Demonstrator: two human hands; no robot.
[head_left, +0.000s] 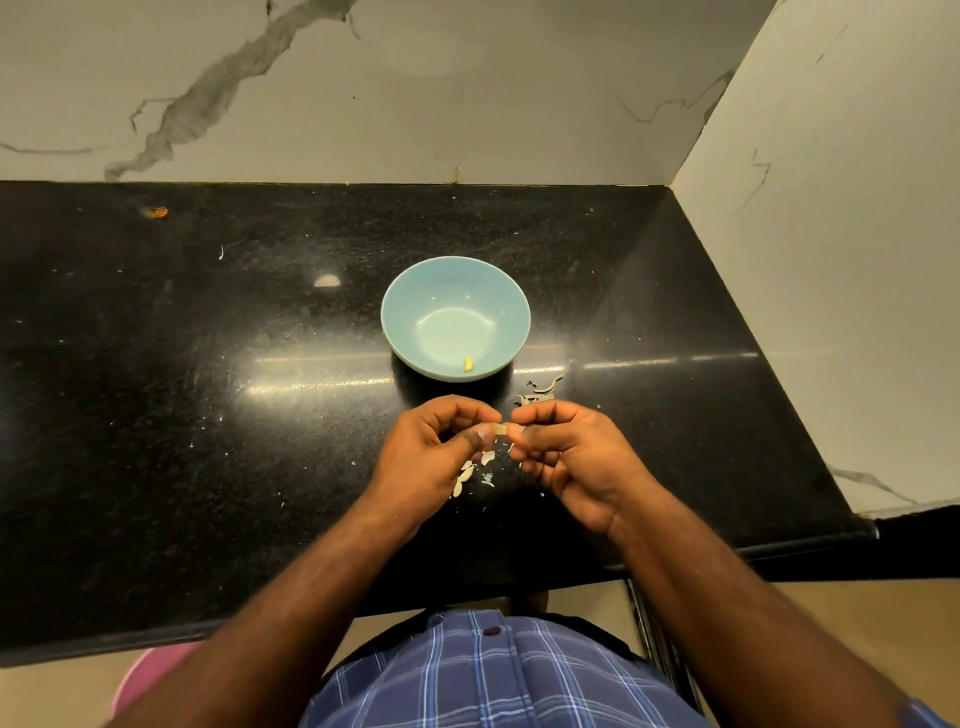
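Observation:
A light blue bowl (455, 318) stands on the black counter (208, 389) and holds one small yellowish piece (468, 364) near its front wall. Just in front of the bowl, my left hand (436, 452) and my right hand (566, 457) meet above the counter. Between their fingertips they pinch one small pale piece (501, 429), which looks like a garlic clove or a bit of its skin. Most of it is hidden by my fingers. Pale peel scraps (475, 473) lie on the counter under my hands.
More peel scraps (540, 389) lie to the right of the bowl. A small orange scrap (157, 211) sits at the far left by the marble wall. The counter ends in a corner at the right, with its front edge against my checked shirt.

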